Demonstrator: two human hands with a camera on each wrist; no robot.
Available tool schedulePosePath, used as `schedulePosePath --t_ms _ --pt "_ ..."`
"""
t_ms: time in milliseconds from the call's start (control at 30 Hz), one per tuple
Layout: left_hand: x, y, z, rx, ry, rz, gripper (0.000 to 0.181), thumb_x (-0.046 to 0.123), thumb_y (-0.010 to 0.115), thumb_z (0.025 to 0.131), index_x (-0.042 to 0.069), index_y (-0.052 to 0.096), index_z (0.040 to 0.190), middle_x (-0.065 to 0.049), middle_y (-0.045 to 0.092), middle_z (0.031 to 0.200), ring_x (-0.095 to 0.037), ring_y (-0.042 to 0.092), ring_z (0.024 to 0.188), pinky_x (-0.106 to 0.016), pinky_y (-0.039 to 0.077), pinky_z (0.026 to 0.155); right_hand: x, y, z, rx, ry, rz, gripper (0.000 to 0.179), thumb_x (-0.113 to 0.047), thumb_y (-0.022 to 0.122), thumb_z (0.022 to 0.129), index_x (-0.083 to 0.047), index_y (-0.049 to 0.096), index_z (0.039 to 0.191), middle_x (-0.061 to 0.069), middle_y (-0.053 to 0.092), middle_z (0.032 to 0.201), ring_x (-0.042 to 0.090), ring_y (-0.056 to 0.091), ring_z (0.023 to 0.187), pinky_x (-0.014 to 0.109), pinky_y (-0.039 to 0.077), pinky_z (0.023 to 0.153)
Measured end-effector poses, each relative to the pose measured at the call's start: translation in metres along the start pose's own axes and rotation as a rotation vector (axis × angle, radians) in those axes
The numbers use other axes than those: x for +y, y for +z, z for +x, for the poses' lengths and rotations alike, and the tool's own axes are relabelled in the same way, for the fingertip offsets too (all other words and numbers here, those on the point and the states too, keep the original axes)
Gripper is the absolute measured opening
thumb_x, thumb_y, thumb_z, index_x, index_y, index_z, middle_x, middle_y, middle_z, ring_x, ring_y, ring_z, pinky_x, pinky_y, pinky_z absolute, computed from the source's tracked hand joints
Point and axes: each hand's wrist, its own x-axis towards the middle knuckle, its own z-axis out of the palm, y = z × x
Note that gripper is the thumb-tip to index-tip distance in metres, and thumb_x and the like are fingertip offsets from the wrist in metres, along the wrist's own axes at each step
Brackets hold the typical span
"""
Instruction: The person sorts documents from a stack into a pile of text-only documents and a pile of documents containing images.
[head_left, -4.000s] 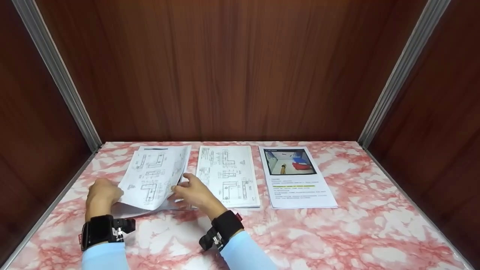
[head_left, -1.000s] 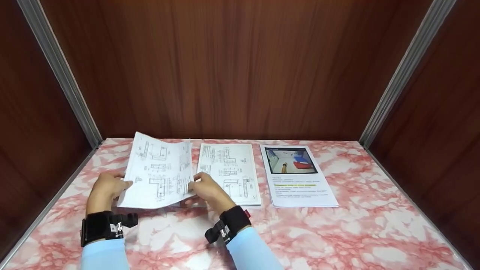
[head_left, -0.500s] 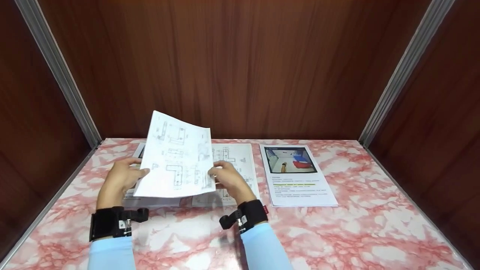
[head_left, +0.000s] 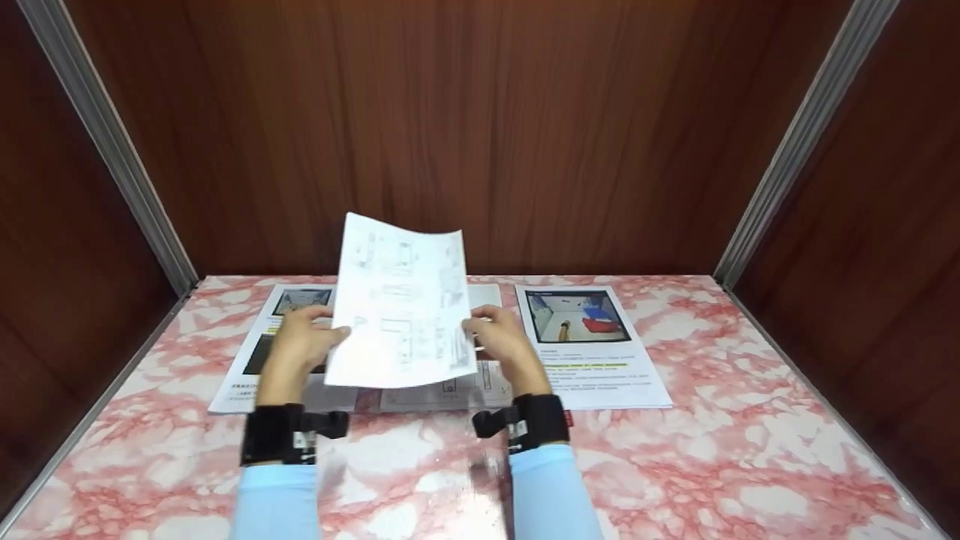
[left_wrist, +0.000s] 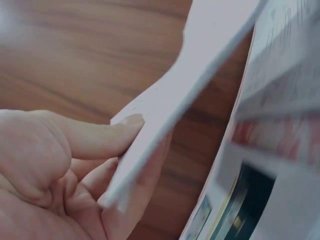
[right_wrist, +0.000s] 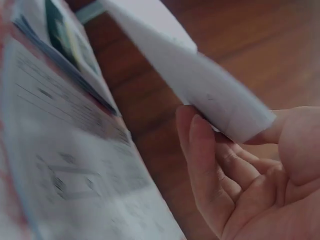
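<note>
A thin stack of paper sheets [head_left: 405, 300] printed with technical drawings is raised and tilted above the table, slightly bowed. My left hand [head_left: 300, 341] pinches its left edge, thumb on the printed face and fingers behind, as the left wrist view shows. On the opposite edge my right hand [head_left: 506, 337] pinches the stack in the same way. Beneath it, partly hidden, lies the middle stack of drawings [head_left: 442, 397]. A stack with photos and highlighted text [head_left: 232, 390] lies at the left, partly behind my left hand and forearm.
To the right lies another printed stack [head_left: 607, 382] with a colour photo at its top. The table [head_left: 712, 465] has a red and white marbled surface. Brown wood-grain panels [head_left: 480, 135] with metal corner posts [head_left: 810, 135] enclose its back and sides.
Both hands have lifted the sheets with drawings off the left pile and carried them right, over the middle stack. The photo-and-text pages underneath at the left now show.
</note>
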Motion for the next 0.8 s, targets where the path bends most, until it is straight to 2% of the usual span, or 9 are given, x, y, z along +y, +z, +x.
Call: schedulePosePath --t_ms 200,367,500,600,733,800 --pt "0.01 0.034 -0.001 0.045 -0.067 -0.065 0.039 0.011 0.068 0.08 0.006 0.062 0.118 -0.021 0.064 0.11 -0.019 0.063 0.08 -0.028 0.053 0.068 0.001 -0.033 -0.003 0.05 0.002 -0.01 0.018 -0.014 0.06 0.084 -0.004 0.066 0.098 0.005 0.062 0.084 0.016 0.061 0.073 0.032 0.054 0.067" --pt "0.011 0.055 0.002 0.073 -0.097 -0.056 0.038 0.012 0.07 0.079 0.007 0.064 0.116 -0.019 0.066 0.109 -0.02 0.062 0.083 -0.028 0.051 0.068 0.011 -0.049 -0.004 0.099 0.005 -0.073 0.018 -0.013 0.062 0.083 -0.006 0.069 0.098 0.007 0.065 0.089 0.017 0.062 0.078 0.031 0.053 0.07" --pt "0.004 0.065 0.008 0.078 -0.104 -0.009 0.038 0.014 0.07 0.079 0.009 0.064 0.116 -0.017 0.065 0.11 -0.023 0.06 0.09 -0.029 0.05 0.071 0.023 -0.055 -0.001 0.088 0.042 -0.093 0.023 -0.014 0.063 0.083 -0.006 0.068 0.104 0.01 0.067 0.096 0.018 0.064 0.084 0.034 0.054 0.077" --pt "-0.004 0.07 0.012 0.074 -0.091 0.034 0.038 0.016 0.071 0.077 0.01 0.066 0.115 -0.015 0.067 0.108 -0.022 0.061 0.087 -0.028 0.049 0.069 0.031 -0.055 0.001 0.084 0.047 -0.107 0.025 -0.013 0.063 0.082 -0.005 0.068 0.105 0.01 0.068 0.095 0.018 0.065 0.082 0.039 0.054 0.079" --pt "-0.011 0.074 0.014 0.046 -0.076 0.022 0.038 0.013 0.071 0.077 0.009 0.066 0.114 -0.016 0.067 0.106 -0.019 0.062 0.079 -0.027 0.051 0.065 0.037 -0.056 0.002 0.081 0.068 -0.112 0.023 -0.011 0.063 0.081 -0.004 0.069 0.102 0.009 0.069 0.088 0.018 0.065 0.075 0.044 0.054 0.076" --pt "-0.013 0.075 0.014 0.021 -0.09 0.006 0.04 0.012 0.07 0.078 0.009 0.064 0.117 -0.016 0.067 0.108 -0.019 0.062 0.078 -0.027 0.052 0.064 0.04 -0.056 0.002 0.073 0.089 -0.107 0.024 -0.01 0.063 0.08 -0.004 0.069 0.103 0.009 0.069 0.084 0.019 0.065 0.071 0.043 0.055 0.072"
